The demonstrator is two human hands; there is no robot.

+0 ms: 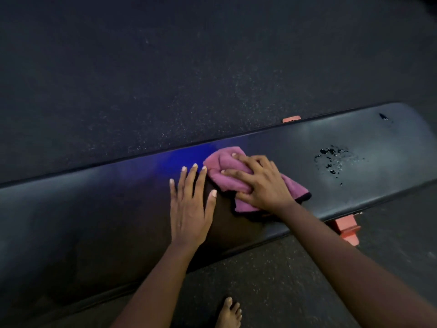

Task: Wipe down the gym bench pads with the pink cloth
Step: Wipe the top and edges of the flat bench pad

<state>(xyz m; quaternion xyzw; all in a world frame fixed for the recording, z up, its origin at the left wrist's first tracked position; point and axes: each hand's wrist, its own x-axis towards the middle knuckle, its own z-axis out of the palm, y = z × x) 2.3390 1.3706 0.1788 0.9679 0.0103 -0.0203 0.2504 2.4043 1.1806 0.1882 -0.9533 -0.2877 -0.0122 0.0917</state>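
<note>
Now the right hand (pixel 262 185) grips the pink cloth (pixel 218 163) on the pad (pixel 94 197), left hand (pixel 189 209) flat beside, maybe touching.

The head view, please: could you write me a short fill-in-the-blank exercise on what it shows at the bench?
1. The right hand grips the crumpled ____ cloth on the long black padded bench pad.
2. The left hand lies flat on the pad with straight fingers and holds ____.
3. The dark liquid droplets sit on the pad to the ____ of the cloth.

Missing words: pink; nothing; right.
</note>
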